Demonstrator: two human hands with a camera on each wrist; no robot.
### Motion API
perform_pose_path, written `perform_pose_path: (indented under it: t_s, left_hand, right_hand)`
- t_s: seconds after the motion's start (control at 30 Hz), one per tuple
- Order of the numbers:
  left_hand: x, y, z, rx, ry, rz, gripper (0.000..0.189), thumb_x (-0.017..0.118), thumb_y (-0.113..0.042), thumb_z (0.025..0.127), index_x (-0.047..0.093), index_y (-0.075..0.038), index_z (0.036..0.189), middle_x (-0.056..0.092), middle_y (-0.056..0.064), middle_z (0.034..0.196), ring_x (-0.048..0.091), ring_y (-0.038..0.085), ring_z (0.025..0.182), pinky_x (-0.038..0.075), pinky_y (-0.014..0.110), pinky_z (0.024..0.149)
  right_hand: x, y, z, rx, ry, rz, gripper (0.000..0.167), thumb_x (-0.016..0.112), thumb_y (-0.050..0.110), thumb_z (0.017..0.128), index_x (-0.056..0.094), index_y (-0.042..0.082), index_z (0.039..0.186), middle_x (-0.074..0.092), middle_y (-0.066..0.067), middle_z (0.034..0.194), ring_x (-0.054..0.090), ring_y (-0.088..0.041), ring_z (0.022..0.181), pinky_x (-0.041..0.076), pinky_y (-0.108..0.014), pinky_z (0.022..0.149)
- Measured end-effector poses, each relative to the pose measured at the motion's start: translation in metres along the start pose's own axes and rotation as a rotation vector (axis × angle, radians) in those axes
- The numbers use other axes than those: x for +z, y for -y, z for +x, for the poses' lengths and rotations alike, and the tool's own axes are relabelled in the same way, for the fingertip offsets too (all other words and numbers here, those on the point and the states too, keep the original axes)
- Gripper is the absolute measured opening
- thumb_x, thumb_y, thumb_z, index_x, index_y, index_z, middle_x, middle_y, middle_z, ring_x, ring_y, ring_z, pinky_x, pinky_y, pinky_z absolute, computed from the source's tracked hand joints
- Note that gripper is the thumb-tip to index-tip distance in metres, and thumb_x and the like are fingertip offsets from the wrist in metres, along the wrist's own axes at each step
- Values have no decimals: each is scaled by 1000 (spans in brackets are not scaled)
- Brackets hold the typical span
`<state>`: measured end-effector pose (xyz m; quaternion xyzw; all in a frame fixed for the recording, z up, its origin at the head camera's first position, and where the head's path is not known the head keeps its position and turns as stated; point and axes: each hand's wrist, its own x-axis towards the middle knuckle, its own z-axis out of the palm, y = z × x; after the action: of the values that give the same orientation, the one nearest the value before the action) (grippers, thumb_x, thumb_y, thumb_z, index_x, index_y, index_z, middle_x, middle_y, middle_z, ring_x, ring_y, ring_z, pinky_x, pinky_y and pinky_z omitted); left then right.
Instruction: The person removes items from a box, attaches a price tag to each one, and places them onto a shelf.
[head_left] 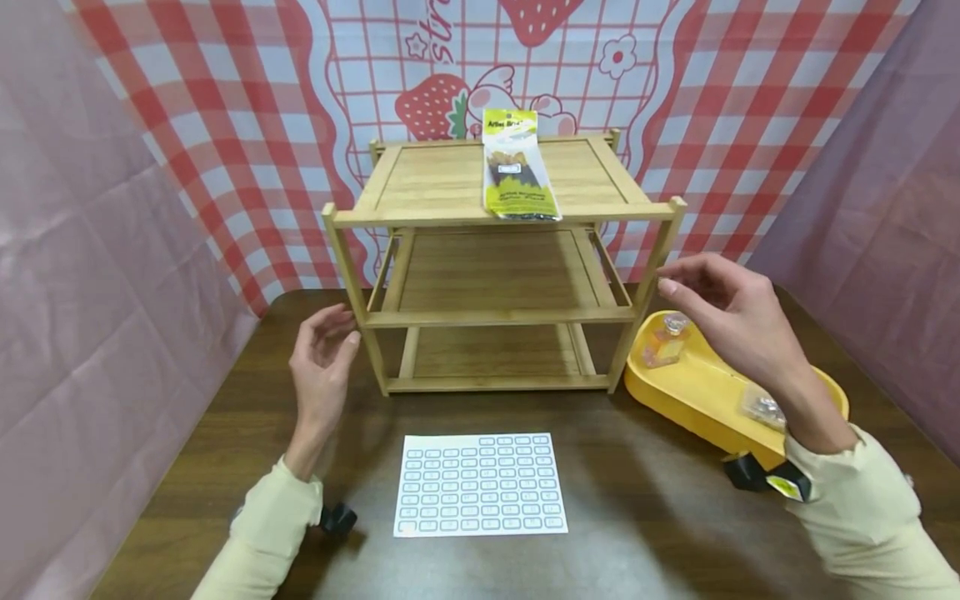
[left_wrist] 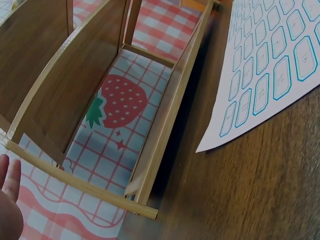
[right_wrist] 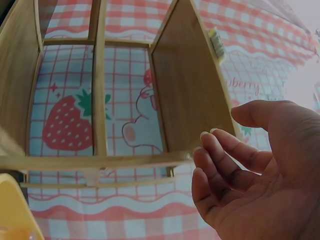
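A three-tier wooden shelf rack [head_left: 498,317] stands on the brown table. Beside its left front post is my left hand [head_left: 322,358], fingers loosely bent and fingertips right at the wood; only part of this hand [left_wrist: 10,205] shows in the left wrist view. At the opposite post, my right hand [head_left: 738,312] is raised, with thumb and fingers apart and nothing between them. The right wrist view has the same hand [right_wrist: 265,175] palm visible, fingers half curled near the frame's corner. On the top tier lies a yellow-and-clear packet [head_left: 517,179] labelled as artist brushes.
A white sheet of numbered labels [head_left: 480,485] lies in front of the rack. At the right, a yellow tray [head_left: 701,387] holds a small perfume bottle [head_left: 666,343] and a clear packet [head_left: 761,407]. A strawberry-patterned checked cloth [head_left: 247,108] hangs behind.
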<state>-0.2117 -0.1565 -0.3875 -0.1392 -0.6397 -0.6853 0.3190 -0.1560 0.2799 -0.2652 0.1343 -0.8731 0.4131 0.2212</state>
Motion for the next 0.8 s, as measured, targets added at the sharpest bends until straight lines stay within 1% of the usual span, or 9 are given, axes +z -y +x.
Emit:
perform_pose_path:
  t_s: [0.07, 0.13, 0.2, 0.3, 0.43, 0.53, 0.67, 0.8]
  left_hand:
    - [1, -1, -2, 11, -18, -16, 38, 61, 15, 93, 55, 12, 130, 64, 19, 120, 62, 24, 110, 50, 30, 102]
    - [1, -1, -4, 28, -32, -45, 36, 61, 14, 93, 57, 10, 129, 65, 17, 117, 62, 24, 109, 50, 30, 101]
    - [2, -1, -5, 51, -39, -77, 34, 61, 14, 93, 59, 10, 127, 67, 13, 115, 62, 24, 108, 51, 30, 99]
    - [3, 0, -8, 89, -38, -110, 31, 60, 14, 93, 61, 10, 123, 68, 11, 113, 64, 24, 106, 53, 29, 96]
    - [5, 3, -13, 138, -23, -129, 25, 60, 14, 93, 62, 14, 118, 71, 11, 112, 66, 22, 105, 55, 28, 93]
    - [7, 5, -16, 160, -6, -140, 23, 60, 14, 93, 62, 17, 116, 72, 12, 113, 67, 22, 105, 55, 27, 93]
    - [14, 5, -22, 168, 32, -137, 23, 61, 14, 93, 61, 18, 116, 72, 14, 114, 68, 22, 105, 56, 27, 90]
    - [22, 6, -27, 170, 81, -128, 23, 60, 15, 93, 59, 20, 116, 72, 13, 113, 68, 21, 102, 57, 26, 85]
  right_hand:
    - [-1, -5, -2, 19, -1, -12, 23, 67, 19, 102, 71, 6, 120, 70, 5, 103, 61, -10, 82, 48, -14, 69]
    - [-2, -9, -4, 37, 1, -19, 23, 67, 19, 103, 70, 5, 121, 71, 6, 104, 60, -10, 82, 47, -14, 68]
    - [-3, -13, -6, 49, 0, -24, 24, 67, 20, 103, 70, 5, 121, 71, 6, 104, 60, -9, 82, 47, -14, 68]
    - [-3, -19, -8, 58, -4, -29, 24, 67, 20, 103, 70, 4, 120, 71, 6, 104, 60, -8, 82, 47, -13, 68]
    - [-4, -28, -12, 65, 11, -34, 24, 66, 20, 104, 69, 3, 121, 68, 11, 103, 60, -8, 83, 47, -12, 68]
    - [-5, -36, -15, 70, 24, -36, 25, 65, 21, 104, 68, 3, 122, 67, 12, 103, 59, -9, 83, 47, -12, 68]
    - [-5, -45, -19, 80, 26, -30, 25, 66, 20, 104, 68, 3, 122, 69, 8, 101, 58, -9, 82, 47, -13, 67]
    - [-5, -56, -22, 89, 27, -18, 24, 65, 18, 104, 68, 2, 122, 69, 10, 96, 59, -8, 80, 48, -13, 66]
